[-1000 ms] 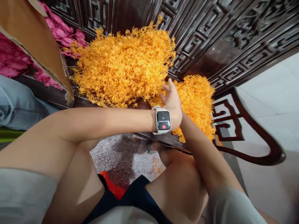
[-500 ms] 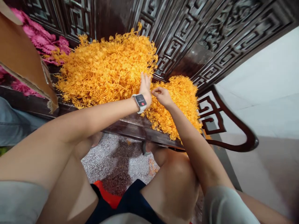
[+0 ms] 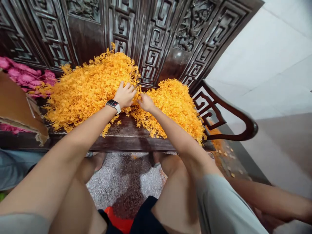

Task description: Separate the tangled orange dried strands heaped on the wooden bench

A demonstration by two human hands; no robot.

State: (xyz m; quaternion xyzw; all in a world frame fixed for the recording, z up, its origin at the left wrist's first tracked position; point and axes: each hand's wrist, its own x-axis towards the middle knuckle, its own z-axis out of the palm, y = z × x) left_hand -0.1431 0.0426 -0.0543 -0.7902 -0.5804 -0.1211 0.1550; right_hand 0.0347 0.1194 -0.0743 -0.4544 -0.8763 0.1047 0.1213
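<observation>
**Item 1: left hand** [image 3: 125, 95]. Bare, fingers curled and sunk into the far side of the heap; whether it grips anything is hidden. A white-strapped smartwatch [image 3: 113, 105] sits on the wrist.

**Item 2: right hand** [image 3: 146, 102]. Bare, just apart from the left hand, with its fingertips [image 3: 140, 101] drawn together among the stems at the dip between the two mounds. Whether they hold a stem, I cannot tell.

**Item 3: orange dried sprigs** [image 3: 90, 92]. Fine, branching, springy-looking stems in two loose mounds, the larger to the left, the smaller to the right, on the seat of the bench. Fine, tangled stems like these appear to call for a light fingertip touch, not a full-hand grip.

**Item 4: dark wooden bench** [image 3: 151, 42]. Polished wood, its far back carved with square key patterns, and a curved, fretted arm [image 3: 226, 113] at right.

**Item 5: pink dried flowers** [image 3: 24, 78]. Feathery bunches at far left, partly behind a brown cardboard sheet [image 3: 17, 110].

**Item 6: speckled stone floor** [image 3: 124, 182]. Lies below, near the person's knees.
</observation>
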